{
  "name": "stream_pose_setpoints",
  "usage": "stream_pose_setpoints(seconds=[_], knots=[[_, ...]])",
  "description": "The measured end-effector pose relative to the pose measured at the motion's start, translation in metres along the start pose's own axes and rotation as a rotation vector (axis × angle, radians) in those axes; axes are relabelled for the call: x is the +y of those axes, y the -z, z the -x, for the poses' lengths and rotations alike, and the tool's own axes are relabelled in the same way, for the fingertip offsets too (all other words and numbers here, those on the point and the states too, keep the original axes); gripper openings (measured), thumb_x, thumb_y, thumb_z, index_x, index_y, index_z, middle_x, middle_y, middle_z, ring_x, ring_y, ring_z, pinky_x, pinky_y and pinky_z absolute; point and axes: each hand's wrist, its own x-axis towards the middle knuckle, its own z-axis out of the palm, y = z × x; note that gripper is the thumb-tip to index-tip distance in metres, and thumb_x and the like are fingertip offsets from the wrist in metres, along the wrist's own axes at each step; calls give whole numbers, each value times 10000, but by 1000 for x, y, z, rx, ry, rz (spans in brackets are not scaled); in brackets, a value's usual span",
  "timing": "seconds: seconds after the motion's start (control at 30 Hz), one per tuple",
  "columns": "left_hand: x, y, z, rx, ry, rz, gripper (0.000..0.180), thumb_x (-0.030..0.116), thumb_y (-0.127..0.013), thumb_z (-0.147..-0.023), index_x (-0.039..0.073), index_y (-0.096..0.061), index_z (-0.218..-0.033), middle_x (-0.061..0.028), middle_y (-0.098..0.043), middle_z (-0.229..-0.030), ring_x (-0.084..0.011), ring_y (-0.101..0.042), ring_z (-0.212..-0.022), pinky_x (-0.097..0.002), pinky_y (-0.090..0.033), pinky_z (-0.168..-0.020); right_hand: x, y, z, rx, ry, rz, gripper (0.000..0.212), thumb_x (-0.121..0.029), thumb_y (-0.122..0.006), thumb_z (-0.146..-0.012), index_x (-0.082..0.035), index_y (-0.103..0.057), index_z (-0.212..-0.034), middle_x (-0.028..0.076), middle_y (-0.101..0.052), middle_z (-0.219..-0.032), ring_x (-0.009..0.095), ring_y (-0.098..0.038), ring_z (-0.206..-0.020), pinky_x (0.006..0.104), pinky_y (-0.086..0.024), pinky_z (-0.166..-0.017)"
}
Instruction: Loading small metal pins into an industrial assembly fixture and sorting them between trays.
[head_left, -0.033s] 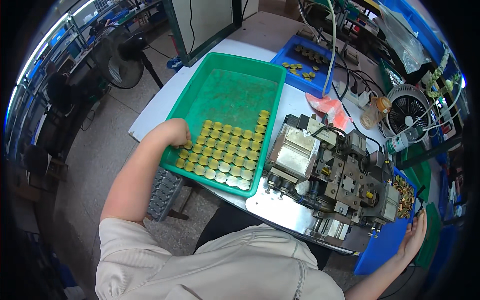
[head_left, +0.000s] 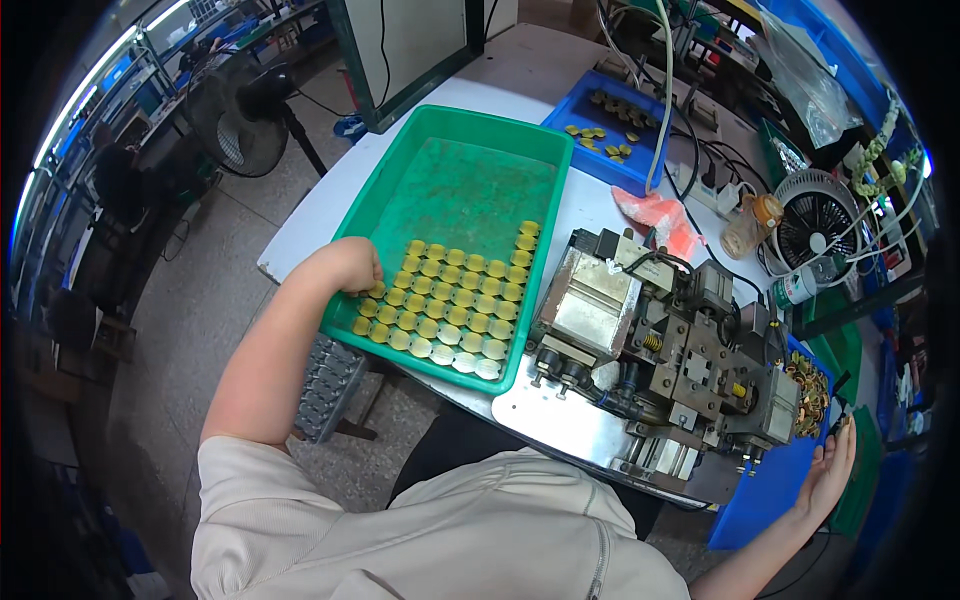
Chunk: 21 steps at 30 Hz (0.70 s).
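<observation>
A green tray (head_left: 455, 122) on the table holds rows of round, yellow metal discs (head_left: 463, 298), packed edge to edge over its near part. My left hand (head_left: 350, 267) reaches over the tray's left wall with fingers curled down at a disc (head_left: 376, 290) at the row's left end; its fingertips are partly hidden. Far to the right, my right hand (head_left: 826, 478) is raised beside a blue bin of loose brass-coloured pieces (head_left: 806, 392). Its fingertips are together around something too small to make out.
A metal machine (head_left: 670, 350) with cables stands right of the tray. Behind are a blue tray (head_left: 650, 178) with more discs, an orange-white cloth (head_left: 660, 220), a bottle (head_left: 752, 226) and a small fan (head_left: 815, 225). A grey crate (head_left: 327, 388) sits below the table edge.
</observation>
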Motion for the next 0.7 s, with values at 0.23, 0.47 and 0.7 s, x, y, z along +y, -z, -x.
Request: stream_pose_setpoints(seconds=[0.23,0.47,0.7], knots=[[10,-5,1,5,-62,-62,178,77,-629,-769,59,-784,-854,-53,-699,-691,-211,-586,-573,-356,-523,-635,-23,-66,34,-281,-80,-82,313,-195,-610,-1028,-47,-605,-1304,0,-602,-971,21,-485,-729,160,-355,-575],[-15,-22,10,280,-143,-123,210,133,-632,-834,6,-718,-978,-108,-681,-867,-250,-582,-704,-391,-521,-716,-4,-166,56,-650,-159,266,206,-135,-653,-979,-95,-642,-1181,28,-629,-793,64,-509,-603,186,-352,-507],[87,-51,61,773,-289,481,215,88,-627,-915,-7,-693,-1096,-144,-679,-1014,-239,-635,-804,-353,-536,-760,-2,-190,56,-700,-37,737,127,-172,-654,-977,-52,-641,-1017,5,-601,-740,91,-528,-636,241,-412,-567]])
